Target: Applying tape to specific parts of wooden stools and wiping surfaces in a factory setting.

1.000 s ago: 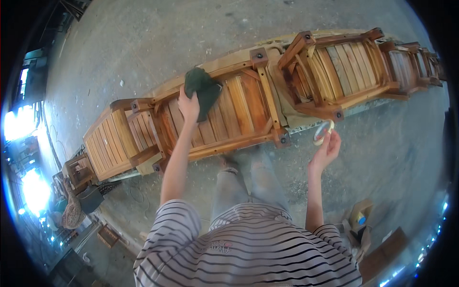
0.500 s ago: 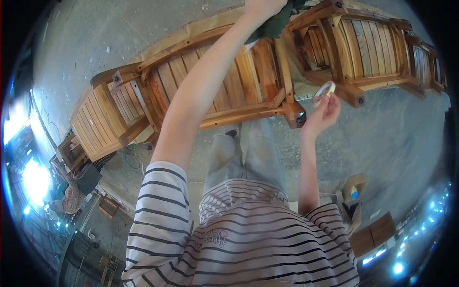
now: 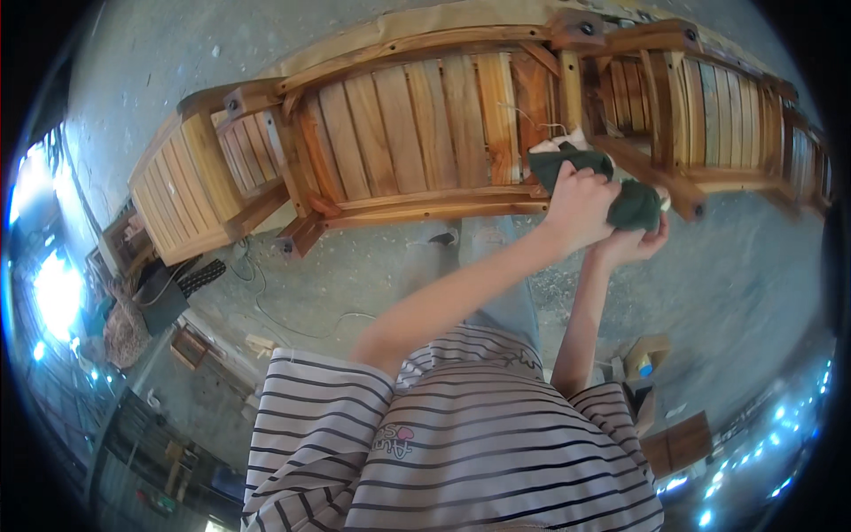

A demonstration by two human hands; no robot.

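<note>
My left hand (image 3: 581,208) is closed on a dark green cloth (image 3: 567,167), which bunches up in front of its fingers and hangs over toward the right. A white scrap and thin loose strands show at the cloth's far edge. Just below, my right hand (image 3: 631,246) has its fingers curled under the cloth. A pale edge beside its fingertips is the little that shows of a roll of tape (image 3: 665,202); the cloth covers the rest. Both hands are close together, in front of the slatted wooden furniture (image 3: 381,133), near one of its legs.
More slatted wooden pieces (image 3: 722,111) continue the row to the right. A thin cord (image 3: 261,297) lies on the concrete floor to the left. Behind on the right are a tape dispenser-like tan object (image 3: 645,356) and a brown board (image 3: 678,443).
My left hand has come back from the far side with the green cloth and met my right hand. The roll of tape, plainly visible before, is now mostly covered. The view has shifted slightly.
</note>
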